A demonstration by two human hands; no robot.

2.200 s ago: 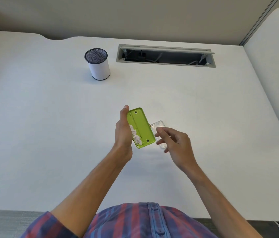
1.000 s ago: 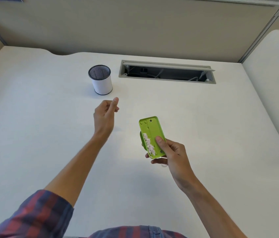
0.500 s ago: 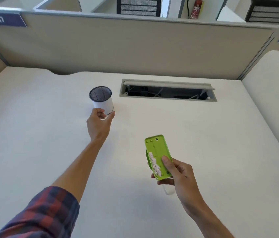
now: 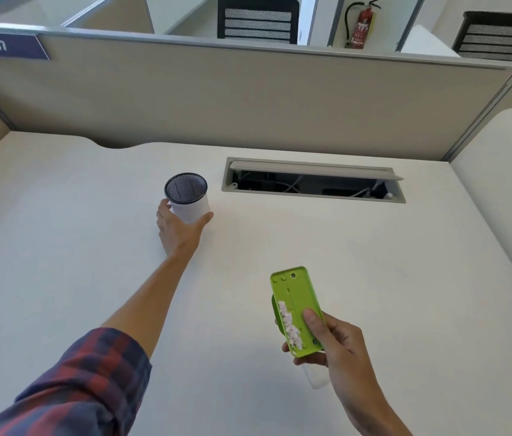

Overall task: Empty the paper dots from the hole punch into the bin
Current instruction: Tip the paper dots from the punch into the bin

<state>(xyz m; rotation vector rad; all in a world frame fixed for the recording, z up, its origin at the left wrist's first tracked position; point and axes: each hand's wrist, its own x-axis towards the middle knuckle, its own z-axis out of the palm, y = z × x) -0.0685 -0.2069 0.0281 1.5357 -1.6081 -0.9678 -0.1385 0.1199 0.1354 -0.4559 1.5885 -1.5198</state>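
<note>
1. Our left hand (image 4: 179, 226) wraps its fingers around the white bin (image 4: 189, 199) at 11 o'clock on the table (image 4: 405, 262).
2. Our right hand (image 4: 336, 344) pinches the green hole punch (image 4: 295, 306) at 5 o'clock, underside up, paper dots (image 4: 289, 324) heaped inside.

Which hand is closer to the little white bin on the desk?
Left. The left hand grips the white bin at its base; the right hand is well apart from it, holding the green hole punch.

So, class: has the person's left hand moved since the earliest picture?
Yes. The left hand has let go of the green hole punch and reached forward and left across the desk; it now grips the small mesh-topped bin beside the cable hatch.
</note>
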